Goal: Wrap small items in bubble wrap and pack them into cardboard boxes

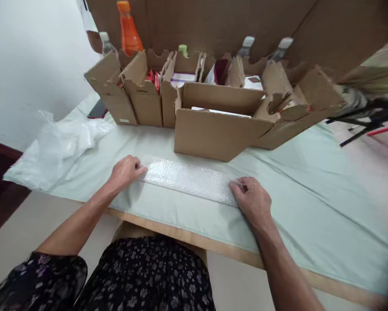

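A long, narrow strip of clear bubble wrap [187, 179] lies across the pale green cloth [310, 194] near the table's front. Its left end is pinched between the thumb and curled fingers of my left hand [126, 172]. At the opposite end, my right hand [252, 198] grips the strip between thumb and fingers. The strip is stretched fairly flat between both hands. Just behind it stands an open cardboard box [220, 134] with something white and flat inside.
More cardboard bins [145, 101] holding packets line the back. Behind them stand an orange bottle [129, 32] and clear bottles with white caps. Crumpled clear plastic [61, 147] lies at the left. A black stand [372, 116] is at the far right.
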A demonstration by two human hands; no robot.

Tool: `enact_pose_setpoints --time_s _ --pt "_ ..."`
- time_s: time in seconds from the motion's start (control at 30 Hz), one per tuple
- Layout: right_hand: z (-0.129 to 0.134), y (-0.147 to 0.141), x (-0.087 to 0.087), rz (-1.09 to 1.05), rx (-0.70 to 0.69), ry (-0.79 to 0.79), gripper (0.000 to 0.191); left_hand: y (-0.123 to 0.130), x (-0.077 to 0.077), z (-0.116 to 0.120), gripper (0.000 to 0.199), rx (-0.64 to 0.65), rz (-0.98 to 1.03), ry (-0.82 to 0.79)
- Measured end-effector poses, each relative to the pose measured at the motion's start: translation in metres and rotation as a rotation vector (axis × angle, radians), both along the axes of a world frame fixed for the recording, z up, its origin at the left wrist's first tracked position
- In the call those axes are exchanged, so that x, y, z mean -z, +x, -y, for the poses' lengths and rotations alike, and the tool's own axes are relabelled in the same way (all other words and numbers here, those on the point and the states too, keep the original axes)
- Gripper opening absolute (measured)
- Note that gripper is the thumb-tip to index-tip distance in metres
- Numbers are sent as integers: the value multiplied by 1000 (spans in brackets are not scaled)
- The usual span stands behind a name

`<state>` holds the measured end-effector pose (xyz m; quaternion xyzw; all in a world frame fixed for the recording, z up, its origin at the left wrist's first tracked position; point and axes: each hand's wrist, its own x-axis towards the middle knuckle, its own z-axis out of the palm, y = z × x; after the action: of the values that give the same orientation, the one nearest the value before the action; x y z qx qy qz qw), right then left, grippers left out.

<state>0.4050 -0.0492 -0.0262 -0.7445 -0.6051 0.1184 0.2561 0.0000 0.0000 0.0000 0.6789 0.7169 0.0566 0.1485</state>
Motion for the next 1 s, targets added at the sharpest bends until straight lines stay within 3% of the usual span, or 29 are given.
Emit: enact_pose_setpoints --time_s 0.13,0.23,0.33,0.43,0.57,0.67,0.77,0.87,1.0 --pt "5 1 -5 -133 17 26 30 4 1 5 20 -4 75 62" --pt "16 0 -12 -309 -49 27 31 -4 -2 4 18 -20 203 34" --pt "34 -13 -21 -474 -154 -31 50 -18 -8 -6 10 -14 240 57" --pt "54 -43 -27 -550 -315 -138 64 -26 -18 -29 22 -14 106 170" --pt "72 -92 -25 -559 -531 -269 65 -16 -29 -70 35 58 -65 259" --pt "74 -117 -19 -502 -599 -311 61 1 -27 -97 37 117 -131 274" --pt "71 -124 -16 -464 -608 -310 56 14 -17 -112 37 133 -145 274" --pt "68 -120 -16 -513 -646 -336 45 20 -6 -107 44 130 -148 312" --pt "65 -114 -20 -588 -697 -403 35 17 9 -64 51 165 -64 491"
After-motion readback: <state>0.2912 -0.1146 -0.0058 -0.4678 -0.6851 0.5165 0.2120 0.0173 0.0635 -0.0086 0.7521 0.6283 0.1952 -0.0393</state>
